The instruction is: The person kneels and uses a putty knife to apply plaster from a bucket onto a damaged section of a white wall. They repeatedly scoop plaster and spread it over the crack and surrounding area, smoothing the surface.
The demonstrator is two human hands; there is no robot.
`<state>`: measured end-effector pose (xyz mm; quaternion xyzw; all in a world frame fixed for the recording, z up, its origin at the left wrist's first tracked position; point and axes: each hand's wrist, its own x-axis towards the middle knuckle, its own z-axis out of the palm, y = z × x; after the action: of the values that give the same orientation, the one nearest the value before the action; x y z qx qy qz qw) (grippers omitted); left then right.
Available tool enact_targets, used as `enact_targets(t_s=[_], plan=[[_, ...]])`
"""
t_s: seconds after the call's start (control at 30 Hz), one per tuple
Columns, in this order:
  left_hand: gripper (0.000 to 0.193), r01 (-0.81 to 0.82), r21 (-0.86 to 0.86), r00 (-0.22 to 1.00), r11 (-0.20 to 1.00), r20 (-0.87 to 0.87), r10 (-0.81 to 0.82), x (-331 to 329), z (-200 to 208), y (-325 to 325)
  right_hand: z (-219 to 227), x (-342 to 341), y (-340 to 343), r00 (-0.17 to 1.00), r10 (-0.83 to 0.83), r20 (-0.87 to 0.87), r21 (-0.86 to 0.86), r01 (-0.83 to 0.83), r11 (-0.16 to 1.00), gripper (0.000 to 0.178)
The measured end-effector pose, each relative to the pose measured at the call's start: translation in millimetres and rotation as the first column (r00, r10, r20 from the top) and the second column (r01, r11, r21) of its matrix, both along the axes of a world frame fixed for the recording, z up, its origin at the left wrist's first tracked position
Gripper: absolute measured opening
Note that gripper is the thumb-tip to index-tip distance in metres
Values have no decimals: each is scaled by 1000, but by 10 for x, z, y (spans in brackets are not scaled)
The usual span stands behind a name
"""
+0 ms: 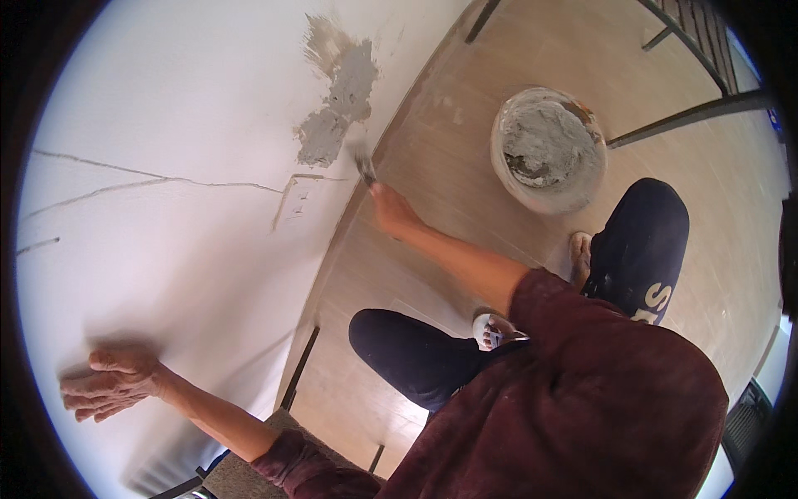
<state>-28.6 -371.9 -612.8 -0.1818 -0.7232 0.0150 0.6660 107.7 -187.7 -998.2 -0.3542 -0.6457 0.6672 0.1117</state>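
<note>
Grey plaster fills white bucket (549,154), right hand (391,208) grasping trowel (364,166), left hand (112,382) released, flat against wall (166,249)

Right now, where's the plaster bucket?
Head view, upper right: the bucket stands on the tiled floor, beyond the person's knee and to the right of the right hand, which holds a trowel by the grey wall patch.
</note>
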Motion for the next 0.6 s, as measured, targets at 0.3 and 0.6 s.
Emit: enact_targets(t_s=[0.3,0.6], plan=[[86,63,-10,998,998,-27,-63,-150,27,-131,779,250,1011,987,-127,-100,-297,92,950,46],[78,87,-5,992,996,-90,-87,-154,-35,-129,888,371,642,961,267,77,-238,-242,941,45]])
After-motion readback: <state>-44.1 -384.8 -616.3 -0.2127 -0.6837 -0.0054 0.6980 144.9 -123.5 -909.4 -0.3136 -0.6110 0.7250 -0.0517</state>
